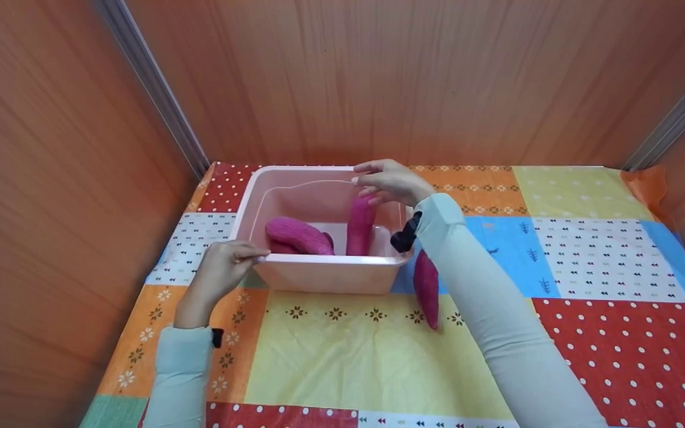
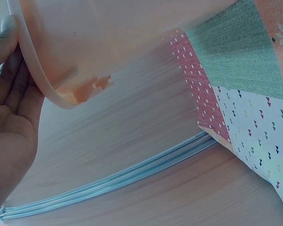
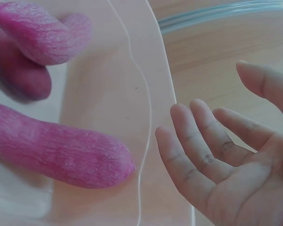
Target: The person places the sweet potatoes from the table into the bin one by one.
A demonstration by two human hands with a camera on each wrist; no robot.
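Observation:
A pale pink plastic tub (image 1: 321, 274) stands on the cloth, and my left hand (image 1: 222, 270) pinches its rim at the near left corner. In the left wrist view the thumb and fingers sit either side of that tub wall (image 2: 30, 54). My right hand (image 1: 395, 183) is over the far right of the tub, fingers spread and loosely bent, holding nothing. Below it, a long pink sweet potato (image 1: 360, 229) leans upright inside. A curved sweet potato (image 1: 299, 233) lies at the tub's left, over a darker one (image 3: 21, 68) partly hidden beneath it.
Another sweet potato (image 1: 427, 290) lies on the patchwork cloth (image 1: 378, 356), just right of the tub and partly behind my right sleeve. Wood-look panels (image 1: 378, 83) rise at the back and sides, with a metal strip (image 1: 158, 89) at the left corner.

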